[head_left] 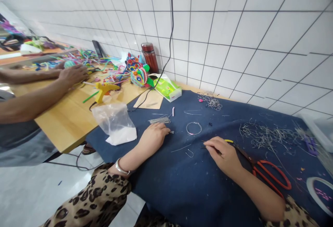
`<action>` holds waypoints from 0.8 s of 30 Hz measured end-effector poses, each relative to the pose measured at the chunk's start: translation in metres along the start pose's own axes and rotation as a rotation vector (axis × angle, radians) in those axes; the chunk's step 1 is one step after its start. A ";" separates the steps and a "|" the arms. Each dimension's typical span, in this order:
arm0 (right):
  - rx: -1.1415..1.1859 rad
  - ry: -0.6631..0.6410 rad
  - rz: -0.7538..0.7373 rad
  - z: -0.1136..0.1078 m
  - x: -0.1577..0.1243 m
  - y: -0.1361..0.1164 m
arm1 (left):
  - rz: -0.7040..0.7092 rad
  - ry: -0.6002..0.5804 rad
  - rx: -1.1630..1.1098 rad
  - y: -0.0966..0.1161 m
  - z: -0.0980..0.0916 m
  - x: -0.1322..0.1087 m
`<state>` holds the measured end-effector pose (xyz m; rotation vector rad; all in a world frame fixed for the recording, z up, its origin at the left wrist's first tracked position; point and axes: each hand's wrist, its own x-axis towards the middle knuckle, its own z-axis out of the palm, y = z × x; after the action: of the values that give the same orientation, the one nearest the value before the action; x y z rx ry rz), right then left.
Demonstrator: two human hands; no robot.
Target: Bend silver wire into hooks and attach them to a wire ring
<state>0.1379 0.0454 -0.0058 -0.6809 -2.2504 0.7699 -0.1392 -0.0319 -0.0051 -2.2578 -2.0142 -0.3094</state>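
My left hand [153, 138] lies curled on the dark blue cloth, its fingers closed over thin metal wires. Short wire ends [171, 132] poke out past the fingertips, and a bundle of straight wires [159, 120] lies just behind it. My right hand [224, 156] is closed in a pinch. Thin dark tips show at its fingertips, but the fingers hide what it holds. A yellow curved piece [228, 141] shows behind that hand. Red-handled scissors [270, 178] lie beside it. Between the hands are a coiled wire ring [194, 128] and a small bent wire [189, 153].
Tangled wires [265, 136] spread at right, near a white tape roll [319, 195]. A plastic bag [114, 123], a tissue pack [168, 88] and a yellow glue gun [104, 91] stand leftward. A black cable [170, 43] hangs down. Another person's hands [74, 74] work at the wooden table.
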 end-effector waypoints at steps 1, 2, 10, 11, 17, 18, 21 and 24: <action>0.000 -0.005 0.003 0.000 0.000 0.000 | 0.000 0.004 0.017 0.001 0.001 -0.001; 0.001 -0.014 0.007 0.000 0.000 0.000 | -0.002 0.006 0.033 0.002 0.001 -0.001; -0.011 -0.022 0.008 0.000 0.001 0.002 | -0.018 -0.001 0.028 0.005 0.001 -0.003; -0.014 -0.022 0.011 0.000 0.001 0.002 | -0.021 -0.002 0.009 0.004 0.001 -0.003; -0.031 -0.028 0.020 -0.001 0.001 0.002 | -0.054 -0.022 -0.171 -0.012 -0.004 -0.003; -0.035 -0.027 0.022 -0.001 0.001 0.001 | -0.071 -0.024 -0.193 -0.016 -0.007 -0.003; -0.044 -0.026 0.031 -0.002 0.001 0.001 | -0.119 -0.005 -0.214 -0.027 -0.016 -0.004; -0.034 -0.010 0.044 -0.003 0.003 -0.001 | -0.130 0.004 -0.214 -0.031 -0.022 -0.006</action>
<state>0.1377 0.0476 -0.0024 -0.7465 -2.2690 0.7593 -0.1722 -0.0386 0.0129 -2.2426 -2.2278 -0.5650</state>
